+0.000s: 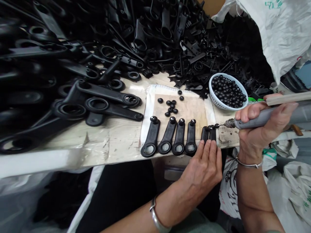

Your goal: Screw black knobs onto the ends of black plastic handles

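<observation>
Two black plastic crank handles [205, 134] lie side by side at the bench's front edge. My left hand [200, 173] presses them down, its fingers together over their ring ends; its thumb is hidden. A grey electric screwdriver [251, 122] is wrapped in my right hand [256, 137], pointing left. Its bit meets the small round knob [217, 126] at the top of the rightmost handle. To the left, several similar crank handles [180, 137] stand in a row with knobs at their far ends. Loose black knobs [172, 105] lie behind them on the work mat [194, 105].
A light blue basket [211, 92] of black knobs stands right of the mat. Heaped black plastic parts [116, 38] cover the bench's back and left. White sacks [289, 32] hang at the upper right, with more bags [296, 184] below. The bench's front edge [80, 158] runs before my lap.
</observation>
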The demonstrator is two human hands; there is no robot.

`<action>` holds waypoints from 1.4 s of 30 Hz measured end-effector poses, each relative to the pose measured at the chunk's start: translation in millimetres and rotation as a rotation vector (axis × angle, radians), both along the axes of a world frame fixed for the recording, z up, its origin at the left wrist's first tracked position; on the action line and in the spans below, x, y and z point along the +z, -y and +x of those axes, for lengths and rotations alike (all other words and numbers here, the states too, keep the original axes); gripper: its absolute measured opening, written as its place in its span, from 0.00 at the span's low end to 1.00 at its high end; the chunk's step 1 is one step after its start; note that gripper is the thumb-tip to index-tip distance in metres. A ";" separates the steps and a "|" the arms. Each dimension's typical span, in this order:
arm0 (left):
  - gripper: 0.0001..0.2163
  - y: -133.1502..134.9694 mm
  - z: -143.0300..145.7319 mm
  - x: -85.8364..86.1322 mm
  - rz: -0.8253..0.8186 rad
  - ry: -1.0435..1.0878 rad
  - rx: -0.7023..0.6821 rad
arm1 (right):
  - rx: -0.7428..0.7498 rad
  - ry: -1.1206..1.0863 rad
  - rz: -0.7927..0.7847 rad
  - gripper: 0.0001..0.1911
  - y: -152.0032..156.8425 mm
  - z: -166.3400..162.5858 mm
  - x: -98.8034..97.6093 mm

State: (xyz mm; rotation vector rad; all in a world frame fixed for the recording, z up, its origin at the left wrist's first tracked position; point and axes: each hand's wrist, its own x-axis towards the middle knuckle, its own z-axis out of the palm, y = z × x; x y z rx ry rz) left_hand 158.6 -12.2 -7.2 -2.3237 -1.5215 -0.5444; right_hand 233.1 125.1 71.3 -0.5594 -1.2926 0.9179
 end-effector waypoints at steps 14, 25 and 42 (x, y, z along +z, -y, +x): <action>0.21 3.1 -0.9 0.9 -0.051 -0.011 -0.003 | -0.009 0.038 -0.027 0.15 4.5 -4.9 1.4; 0.18 -1.1 -2.3 3.8 -0.058 -0.022 -0.026 | -0.024 0.052 -0.083 0.22 1.6 -13.5 0.5; 0.18 -2.7 -2.0 2.2 0.000 0.029 -0.009 | -0.062 -0.006 -0.038 0.14 0.0 2.8 11.3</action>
